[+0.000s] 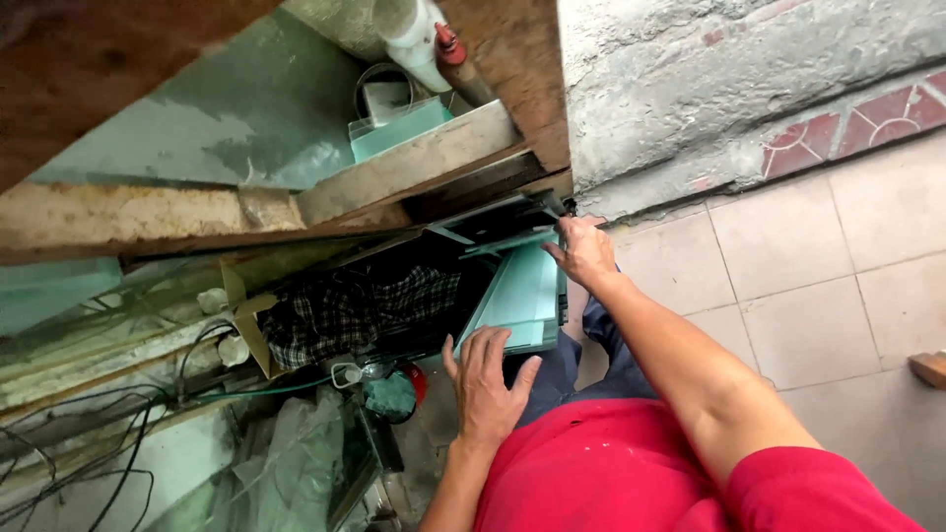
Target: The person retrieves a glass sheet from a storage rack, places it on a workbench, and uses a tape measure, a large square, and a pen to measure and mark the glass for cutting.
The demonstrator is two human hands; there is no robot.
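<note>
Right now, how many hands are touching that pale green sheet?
2: left hand on the pale green sheet's near edge, right hand at its far edge.

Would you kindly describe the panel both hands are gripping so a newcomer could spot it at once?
Start at the rough grey wall and drop to the wooden shelf beside it. Beneath lies a pale green flat panel, left hand at its near end, right hand at its far end. Unlike the checked cloth alongside, it is smooth and rigid.
</note>
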